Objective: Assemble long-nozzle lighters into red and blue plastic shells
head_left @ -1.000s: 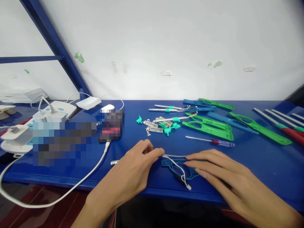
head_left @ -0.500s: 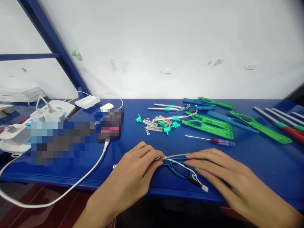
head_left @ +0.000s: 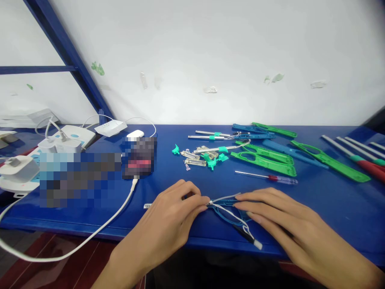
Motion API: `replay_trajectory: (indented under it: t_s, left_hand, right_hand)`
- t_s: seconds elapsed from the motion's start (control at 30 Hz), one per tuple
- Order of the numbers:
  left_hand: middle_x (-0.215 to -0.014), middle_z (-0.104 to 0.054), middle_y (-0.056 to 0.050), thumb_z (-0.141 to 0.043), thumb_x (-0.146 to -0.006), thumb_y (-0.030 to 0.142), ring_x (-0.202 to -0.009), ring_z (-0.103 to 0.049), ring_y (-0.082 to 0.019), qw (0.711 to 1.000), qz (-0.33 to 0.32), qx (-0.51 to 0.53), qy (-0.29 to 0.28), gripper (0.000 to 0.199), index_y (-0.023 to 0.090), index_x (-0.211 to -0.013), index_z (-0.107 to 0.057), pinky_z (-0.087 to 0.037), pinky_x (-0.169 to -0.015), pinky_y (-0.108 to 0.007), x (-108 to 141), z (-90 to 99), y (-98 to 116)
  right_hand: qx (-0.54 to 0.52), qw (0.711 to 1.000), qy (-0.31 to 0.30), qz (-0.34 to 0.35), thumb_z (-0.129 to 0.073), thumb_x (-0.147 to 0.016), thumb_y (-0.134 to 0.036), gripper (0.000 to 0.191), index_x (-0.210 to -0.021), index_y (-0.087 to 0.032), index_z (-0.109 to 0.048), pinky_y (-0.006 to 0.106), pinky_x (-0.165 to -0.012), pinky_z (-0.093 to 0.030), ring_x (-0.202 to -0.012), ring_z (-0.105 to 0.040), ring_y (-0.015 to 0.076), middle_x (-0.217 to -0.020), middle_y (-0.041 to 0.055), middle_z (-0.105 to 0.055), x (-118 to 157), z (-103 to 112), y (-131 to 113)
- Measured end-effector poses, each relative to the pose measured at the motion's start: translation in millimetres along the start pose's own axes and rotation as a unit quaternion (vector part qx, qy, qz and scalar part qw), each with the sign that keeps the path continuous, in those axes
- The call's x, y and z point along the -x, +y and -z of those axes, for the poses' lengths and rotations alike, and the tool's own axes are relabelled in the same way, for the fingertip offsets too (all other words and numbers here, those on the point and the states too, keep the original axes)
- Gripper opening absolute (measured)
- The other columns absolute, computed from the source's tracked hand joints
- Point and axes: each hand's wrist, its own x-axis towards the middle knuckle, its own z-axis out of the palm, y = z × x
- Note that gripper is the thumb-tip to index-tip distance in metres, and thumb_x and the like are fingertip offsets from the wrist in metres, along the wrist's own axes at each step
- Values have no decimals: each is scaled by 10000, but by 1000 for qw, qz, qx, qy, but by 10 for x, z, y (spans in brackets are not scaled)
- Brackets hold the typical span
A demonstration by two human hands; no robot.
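A blue plastic shell (head_left: 225, 216) with a ring-shaped opening lies near the table's front edge. My left hand (head_left: 164, 220) pinches its left end together with the white wires (head_left: 230, 211); a short metal tip (head_left: 147, 206) sticks out left of that hand. The fingertips of my right hand (head_left: 279, 216) rest on the shell's right part and a thin grey wire. A black sleeve (head_left: 243, 233) with a white end hangs toward the front edge. How much of the shell lies beneath my fingers is hidden.
Behind my hands are a screwdriver (head_left: 279, 179), green shells (head_left: 264, 160), clear small parts (head_left: 195, 161), teal clips (head_left: 212, 163) and metal rods (head_left: 206, 137). Red handles (head_left: 368, 166) lie right. A phone (head_left: 140, 158) with a white cable (head_left: 120, 212) and power strips (head_left: 18, 184) stand left.
The fingers of my left hand have shifted slightly, and more of the metal tip shows beside it. The black sleeve and wires have swung a little left and down. My right hand has barely moved.
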Motion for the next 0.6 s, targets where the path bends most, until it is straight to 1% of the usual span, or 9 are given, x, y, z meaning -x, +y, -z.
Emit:
replay_trajectory:
  t_s: [0.1,0.2,0.23,0.3,0.37,0.4,0.43,0.47,0.6]
  left_hand:
    - [-1113,-646,-24,-468,-1131,189,-977,-606,-187,1000,-3,-10,-3,206,249,-1196,-654,-500,-859,-333,-1,0,2]
    - [-1112,-645,-20,-473,-1131,197,-982,-604,-188,1000,-2,-12,-6,200,251,-1197,-654,-497,-864,-338,-4,0,-5]
    - [-1115,-644,-19,-475,-1131,196,-989,-604,-188,1000,-1,-12,-7,199,251,-1195,-655,-495,-867,-338,-4,1,-7]
    - [-1123,-643,-19,-479,-1129,192,-1002,-606,-189,1000,-1,-10,-8,196,251,-1191,-655,-493,-872,-336,-4,2,-9]
    - [-1126,-642,-18,-482,-1127,189,-1010,-608,-188,1000,1,-6,-9,194,253,-1187,-655,-492,-877,-332,-6,4,-9]
    - [-1124,-642,-17,-483,-1127,187,-1012,-609,-188,1000,3,-3,-11,194,255,-1185,-655,-492,-877,-330,-8,4,-9]
    - [-1122,-642,-16,-483,-1127,187,-1011,-609,-187,1000,5,-1,-12,194,257,-1182,-655,-491,-876,-328,-11,4,-8]
    - [-1121,-643,-15,-484,-1127,187,-1010,-609,-186,1000,6,1,-13,193,259,-1180,-655,-491,-874,-326,-14,4,-7]
    - [-1124,-646,-15,-489,-1127,190,-1010,-612,-184,1000,6,4,-14,187,261,-1172,-656,-492,-877,-324,-12,5,-3]
  right_hand:
    - [-15,1000,9,-7,-507,-1060,-252,415,-1404,-450,-627,407,-1132,-558,-1318,-668,211,-1416,-49,-711,-8,3,-19]
    - [-17,998,21,-56,-513,-1079,-344,352,-1410,-415,-609,413,-1125,-567,-1314,-677,233,-1445,-12,-692,-12,7,-48]
    - [-12,997,21,-75,-520,-1079,-381,371,-1445,-413,-574,417,-1122,-570,-1332,-665,240,-1486,-3,-661,-11,6,-56]
    - [5,995,17,-99,-527,-1077,-436,484,-1555,-425,-453,431,-1129,-566,-1388,-623,250,-1587,6,-574,-5,3,-66]
    - [22,995,7,-97,-513,-1083,-442,586,-1637,-441,-321,449,-1151,-547,-1440,-575,250,-1646,-1,-512,0,-1,-67]
    - [27,996,3,-87,-498,-1090,-426,598,-1651,-449,-291,454,-1160,-538,-1454,-561,245,-1646,-10,-514,1,-3,-64]
    - [29,997,0,-75,-482,-1096,-403,584,-1648,-455,-297,452,-1166,-532,-1454,-560,238,-1629,-20,-538,-2,-3,-62]
    - [27,998,0,-62,-473,-1099,-379,555,-1632,-457,-336,443,-1166,-533,-1443,-571,229,-1596,-28,-575,-6,-2,-60]
    - [-1,999,23,-38,-501,-1085,-315,436,-1506,-417,-545,374,-1127,-562,-1319,-664,204,-1453,-25,-692,-41,22,-73]
